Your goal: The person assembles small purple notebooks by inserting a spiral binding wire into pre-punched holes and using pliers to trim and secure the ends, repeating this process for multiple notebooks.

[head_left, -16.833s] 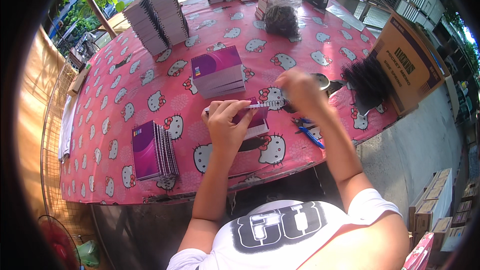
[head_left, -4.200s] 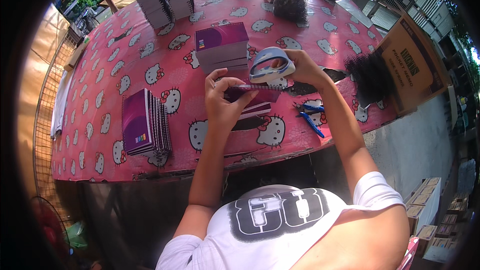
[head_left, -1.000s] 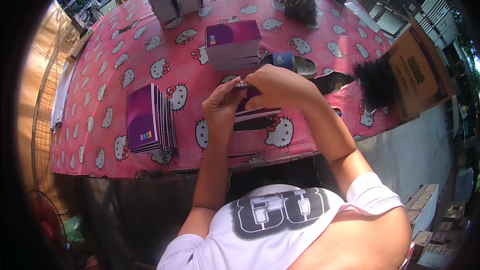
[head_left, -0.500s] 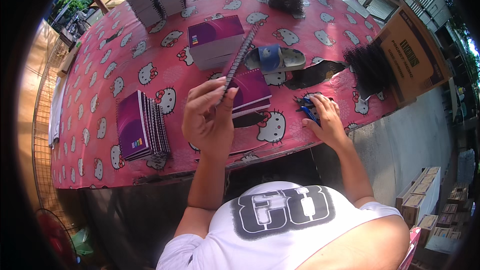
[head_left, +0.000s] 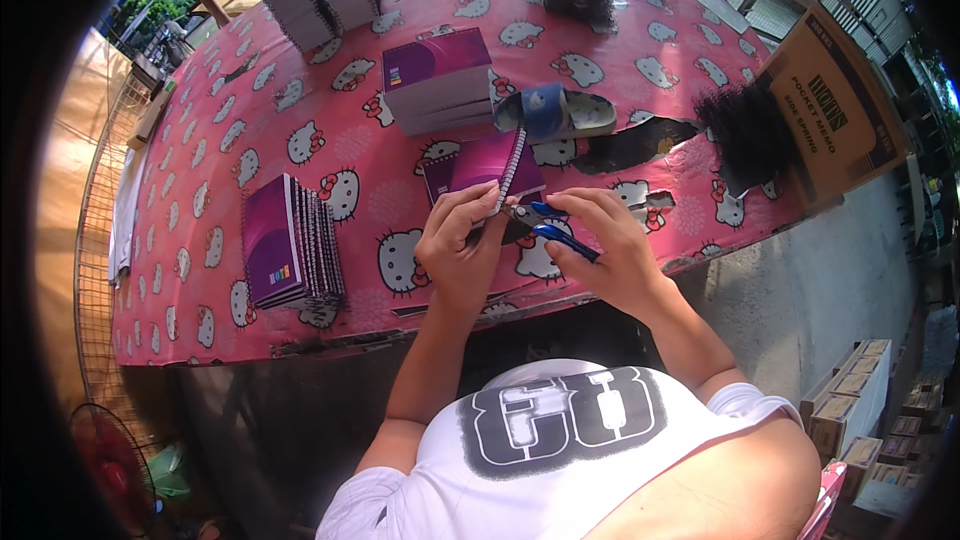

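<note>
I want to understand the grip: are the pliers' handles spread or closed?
Spread: the pliers show a clear gap between their blue handles.

Pliers look metal with plastic handles, the tablecloth glossy, the box matt cardboard.

The slim notebook is being held edge-on above the tabletop, its coil facing upward and running from the near end toward the far right. Its near end is sitting pinched in the left hand. The blue-handled pliers are resting in the right hand, handles standing apart, metal head pointing left at the coil's near end; contact is remaining unclear.
</note>
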`<state>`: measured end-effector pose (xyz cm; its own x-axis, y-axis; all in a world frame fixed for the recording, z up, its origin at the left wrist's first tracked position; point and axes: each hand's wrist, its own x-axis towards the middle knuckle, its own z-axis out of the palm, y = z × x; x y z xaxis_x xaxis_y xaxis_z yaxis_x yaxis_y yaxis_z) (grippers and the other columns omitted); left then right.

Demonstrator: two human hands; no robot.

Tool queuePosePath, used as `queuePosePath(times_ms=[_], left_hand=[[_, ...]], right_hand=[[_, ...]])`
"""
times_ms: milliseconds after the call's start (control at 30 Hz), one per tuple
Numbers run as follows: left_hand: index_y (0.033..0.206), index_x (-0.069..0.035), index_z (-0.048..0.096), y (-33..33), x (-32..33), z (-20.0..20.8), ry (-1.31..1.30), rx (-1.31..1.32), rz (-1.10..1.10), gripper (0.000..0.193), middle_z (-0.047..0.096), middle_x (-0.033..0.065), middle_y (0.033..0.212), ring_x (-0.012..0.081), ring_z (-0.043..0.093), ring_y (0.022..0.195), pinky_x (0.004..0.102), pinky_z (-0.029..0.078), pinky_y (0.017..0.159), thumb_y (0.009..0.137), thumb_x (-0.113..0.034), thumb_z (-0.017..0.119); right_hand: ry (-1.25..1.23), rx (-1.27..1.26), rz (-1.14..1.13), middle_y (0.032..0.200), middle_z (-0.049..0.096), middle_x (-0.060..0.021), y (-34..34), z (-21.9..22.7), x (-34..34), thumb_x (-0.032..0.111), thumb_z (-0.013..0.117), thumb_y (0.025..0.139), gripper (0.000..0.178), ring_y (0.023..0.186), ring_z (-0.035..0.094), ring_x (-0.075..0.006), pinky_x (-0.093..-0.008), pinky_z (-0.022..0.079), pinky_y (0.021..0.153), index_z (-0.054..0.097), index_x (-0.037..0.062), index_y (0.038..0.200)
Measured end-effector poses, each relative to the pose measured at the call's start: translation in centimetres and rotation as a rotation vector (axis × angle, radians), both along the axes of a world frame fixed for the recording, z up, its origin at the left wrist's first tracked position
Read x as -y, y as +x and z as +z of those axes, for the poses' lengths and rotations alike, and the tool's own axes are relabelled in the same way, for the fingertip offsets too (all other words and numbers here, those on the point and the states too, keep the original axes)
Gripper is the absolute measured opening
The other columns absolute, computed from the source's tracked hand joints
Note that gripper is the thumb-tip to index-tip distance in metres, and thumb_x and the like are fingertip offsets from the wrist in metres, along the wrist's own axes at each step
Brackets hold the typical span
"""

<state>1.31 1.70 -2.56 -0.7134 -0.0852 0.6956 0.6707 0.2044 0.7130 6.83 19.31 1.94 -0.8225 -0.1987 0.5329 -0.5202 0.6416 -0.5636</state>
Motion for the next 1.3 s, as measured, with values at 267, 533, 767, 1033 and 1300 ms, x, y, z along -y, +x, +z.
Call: queuePosePath(times_ms=[267,533,767,1033,1300], left_hand=[[0.089,0.006,0.068,0.0,1.0,0.5,-0.077,-0.209,-0.005,0.023,0.069,0.0163,0.092,0.0198,0.068,0.082,0.0277,0.06,0.069,0.068,0.016,0.073],[0.088,0.0,0.07,-0.6,1.2,2.7,0.088,-0.152,0.048,0.022,0.069,0.0121,0.084,0.0209,0.067,0.075,0.0281,0.053,0.062,0.069,0.011,0.076],[0.091,-0.001,0.069,2.5,4.6,6.6,-0.177,-0.267,0.058,0.017,0.069,0.011,0.091,0.0245,0.066,0.079,0.0345,0.053,0.073,0.076,0.0,0.076],[0.133,0.002,0.046,3.2,19.5,5.1,0.372,0.04,0.913,0.061,0.057,0.0152,0.127,0.0257,0.054,0.113,0.0406,0.039,0.1,0.102,-0.049,0.034],[0.107,0.005,0.056,0.4,19.4,0.5,0.296,0.105,0.951,0.065,0.061,0.0154,0.109,0.0236,0.06,0.099,0.0369,0.052,0.086,0.099,-0.055,0.034]], right_hand=[[-0.962,1.143,0.363,0.109,0.065,-0.0155,-1.1,-2.2,-1.4,0.018,0.066,0.09,0.034,0.095,0.064,-0.022,-0.0299,0.05,0.082,0.059,-0.0043,0.114],[0.429,0.037,-0.248,0.123,0.057,-0.0182,0.7,-4.5,-6.1,0.022,0.074,0.076,0.048,0.118,0.051,-0.0343,-0.0458,0.04,0.098,0.061,0.0043,0.119],[0.382,-0.322,0.44,0.119,0.055,-0.0146,-3.9,5.2,5.0,-0.003,0.07,0.073,0.062,0.099,0.057,-0.0328,-0.039,0.049,0.082,0.051,0.0064,0.132],[-1.06,0.53,0.728,0.103,0.061,-0.0077,-13.8,6.5,20.3,0.005,0.06,0.087,0.032,0.086,0.059,-0.0137,-0.0314,0.05,0.073,0.06,0.0036,0.119],[-0.722,0.221,0.572,0.096,0.062,-0.0143,-16.5,-2.5,27.9,0.023,0.063,0.084,0.027,0.09,0.061,-0.0239,-0.0332,0.047,0.08,0.065,0.0005,0.099]])
